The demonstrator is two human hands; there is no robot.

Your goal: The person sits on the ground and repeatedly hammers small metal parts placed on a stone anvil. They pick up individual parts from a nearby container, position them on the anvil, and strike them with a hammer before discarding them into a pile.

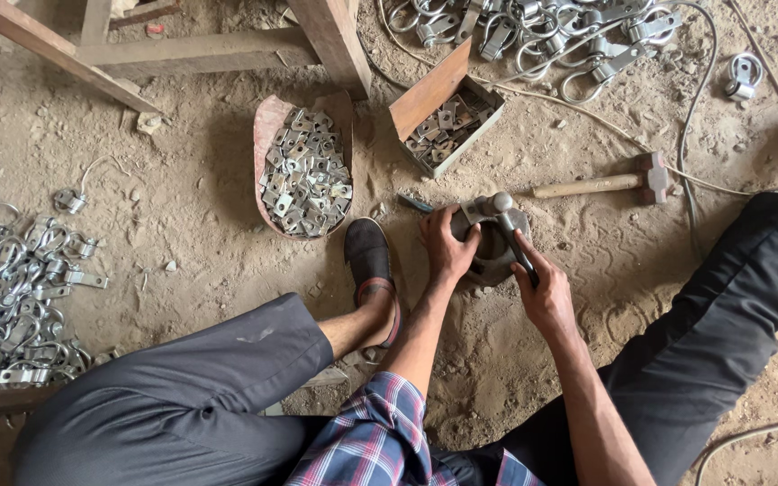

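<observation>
Checked sleeve (380, 441); right hand (547, 292) grips tool (517, 238); open cardboard box (447, 112) beyond.

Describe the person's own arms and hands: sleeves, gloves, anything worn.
Both hands, the left hand and the right hand, are bare: no gloves, rings or watch show. The forearms are uncovered too. A plaid sleeve in red, blue and white is rolled up near the left elbow.

Shiny metal plates (306, 175), wooden-handled hammer (610, 182), dull iron block (494, 247), rough dirt floor (191, 225).
</observation>
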